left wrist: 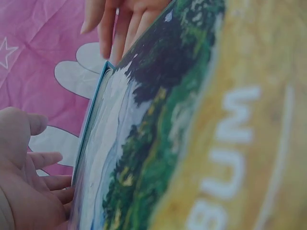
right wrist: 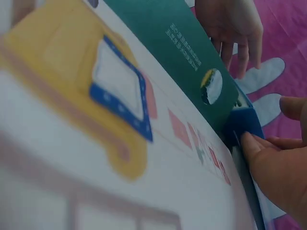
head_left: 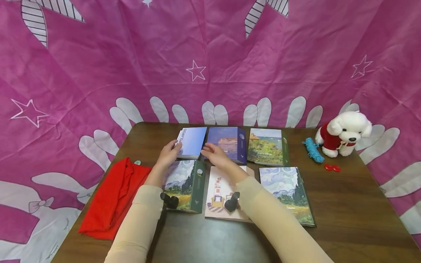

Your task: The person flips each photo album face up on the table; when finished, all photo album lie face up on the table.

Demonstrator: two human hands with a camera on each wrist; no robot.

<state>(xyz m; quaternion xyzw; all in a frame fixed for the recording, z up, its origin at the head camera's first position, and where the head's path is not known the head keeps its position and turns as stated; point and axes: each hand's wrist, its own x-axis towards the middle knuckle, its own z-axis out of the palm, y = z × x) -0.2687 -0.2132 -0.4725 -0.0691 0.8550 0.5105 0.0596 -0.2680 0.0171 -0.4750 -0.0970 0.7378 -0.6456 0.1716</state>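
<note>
Plush dog (head_left: 343,133) only overhead

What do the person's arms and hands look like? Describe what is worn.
Both arms wear long, close-fitting beige sleeves down to the wrists. A small black camera is strapped at the left wrist and another at the right wrist. The left hand and right hand are bare.

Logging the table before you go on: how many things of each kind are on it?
Books: 6
Red cloth: 1
Plush dog: 1
Blue cord: 1
Red plastic piece: 1
Total: 10
</note>
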